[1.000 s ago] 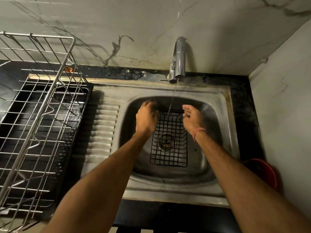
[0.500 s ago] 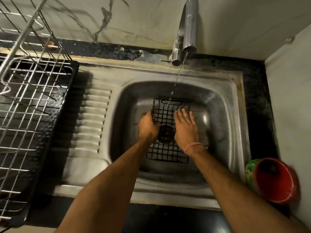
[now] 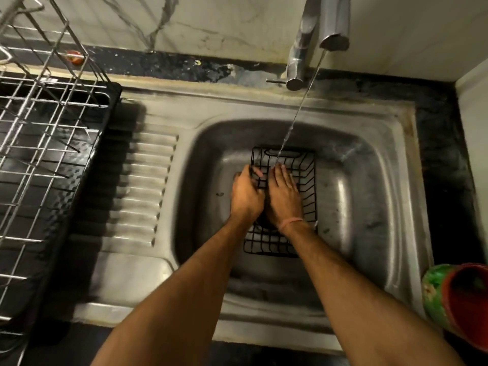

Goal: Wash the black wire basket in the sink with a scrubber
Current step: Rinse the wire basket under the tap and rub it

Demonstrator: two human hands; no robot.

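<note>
The black wire basket lay in the sink under the tap's thin stream. My left hand gripped its left rim, fingers curled over the wire; my right hand pressed flat inside, fingers together. No scrubber visible — rinsing underway, scrubbing apparently outstanding.

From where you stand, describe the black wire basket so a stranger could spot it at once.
Find the steel sink under the running tap. In the middle of its bowl lies the basket, a small black wire grid, with the left hand on its left edge and the right hand inside it. Unlike the big silver rack on the left, it is black and wet.
</note>
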